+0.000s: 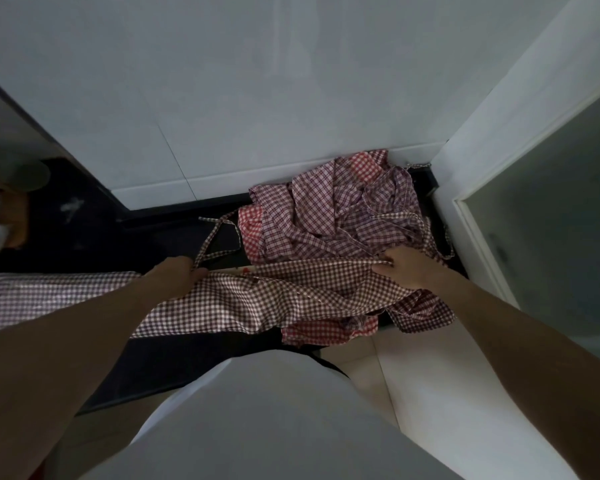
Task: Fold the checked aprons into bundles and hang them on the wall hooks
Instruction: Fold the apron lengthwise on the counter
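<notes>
left hand [175, 276] clenched on top edge of brown-and-white checked apron [257, 299], thin woven cotton | right hand [407, 270] gripping same edge further right | apron stretched between both hands over dark counter [174, 237] | crumpled apron pile [340, 209] just behind, against white wall [257, 81]

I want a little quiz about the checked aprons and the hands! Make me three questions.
1. True or false: both hands hold the same stretched apron.
2. Where is the pile of aprons? A) on the dark counter in the corner B) on wall hooks C) on the floor
3. Fill in: the left hand pinches the apron near its ____ strap.

Key: 1 true; the right hand grips the other end. 2 A, on the dark counter. 3 tie.
</notes>
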`<act>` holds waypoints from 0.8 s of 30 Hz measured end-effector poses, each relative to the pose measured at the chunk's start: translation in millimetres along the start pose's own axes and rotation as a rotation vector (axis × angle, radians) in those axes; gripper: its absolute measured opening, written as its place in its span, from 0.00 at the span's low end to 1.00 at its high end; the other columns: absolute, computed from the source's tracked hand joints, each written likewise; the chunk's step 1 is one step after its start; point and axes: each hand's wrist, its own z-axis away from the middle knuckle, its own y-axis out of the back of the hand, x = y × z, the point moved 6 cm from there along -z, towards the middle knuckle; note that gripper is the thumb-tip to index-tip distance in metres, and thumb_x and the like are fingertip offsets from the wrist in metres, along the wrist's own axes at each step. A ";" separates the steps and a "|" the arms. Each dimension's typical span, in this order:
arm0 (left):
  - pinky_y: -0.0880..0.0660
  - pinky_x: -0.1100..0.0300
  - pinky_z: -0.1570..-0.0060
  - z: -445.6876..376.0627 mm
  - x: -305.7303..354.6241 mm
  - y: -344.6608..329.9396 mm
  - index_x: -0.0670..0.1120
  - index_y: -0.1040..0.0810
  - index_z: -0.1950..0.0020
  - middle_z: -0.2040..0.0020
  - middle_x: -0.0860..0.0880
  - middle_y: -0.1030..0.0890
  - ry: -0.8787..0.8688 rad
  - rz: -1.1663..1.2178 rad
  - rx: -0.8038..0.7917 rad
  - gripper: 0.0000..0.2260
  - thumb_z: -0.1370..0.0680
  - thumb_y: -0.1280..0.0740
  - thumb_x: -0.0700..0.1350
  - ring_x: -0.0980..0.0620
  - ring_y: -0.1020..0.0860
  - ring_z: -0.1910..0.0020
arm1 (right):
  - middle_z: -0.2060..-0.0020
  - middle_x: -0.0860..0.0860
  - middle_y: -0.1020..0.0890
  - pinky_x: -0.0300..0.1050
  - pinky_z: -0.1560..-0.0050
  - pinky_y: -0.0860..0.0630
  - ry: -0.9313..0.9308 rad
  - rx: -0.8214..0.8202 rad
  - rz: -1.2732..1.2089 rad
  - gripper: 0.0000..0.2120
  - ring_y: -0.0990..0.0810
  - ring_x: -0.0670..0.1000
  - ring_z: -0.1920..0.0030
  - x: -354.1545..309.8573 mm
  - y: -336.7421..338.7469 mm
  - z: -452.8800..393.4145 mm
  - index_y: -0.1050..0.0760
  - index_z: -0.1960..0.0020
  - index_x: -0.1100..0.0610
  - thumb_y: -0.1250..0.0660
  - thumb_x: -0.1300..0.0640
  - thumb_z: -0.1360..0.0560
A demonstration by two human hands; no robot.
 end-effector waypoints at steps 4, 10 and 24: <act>0.28 0.54 0.54 -0.4 2.5 2.3 0.42 0.24 0.48 0.53 0.44 0.23 0.020 0.021 0.031 0.19 0.17 0.41 0.57 0.47 0.24 0.55 | 0.39 0.59 0.21 0.49 0.37 0.28 -0.087 -0.028 0.126 0.27 0.23 0.58 0.41 4.8 -6.9 -3.8 0.27 0.32 0.61 0.43 0.40 0.18; 0.26 0.50 0.48 3.9 8.2 9.8 0.42 0.23 0.42 0.45 0.40 0.20 0.062 0.094 0.132 0.22 0.17 0.43 0.59 0.41 0.21 0.47 | 0.39 0.59 0.21 0.57 0.35 0.28 -0.185 0.044 0.186 0.68 0.22 0.59 0.41 20.6 18.1 -0.8 0.28 0.31 0.59 0.60 0.10 0.49; 0.25 0.51 0.53 3.7 100.8 5.4 0.42 0.25 0.50 0.55 0.44 0.22 -0.024 0.277 0.239 0.22 0.17 0.45 0.60 0.46 0.24 0.56 | 0.45 0.55 0.24 0.58 0.35 0.34 0.354 0.952 0.203 0.07 0.27 0.56 0.41 -110.9 44.5 23.4 0.23 0.46 0.56 0.35 0.59 0.24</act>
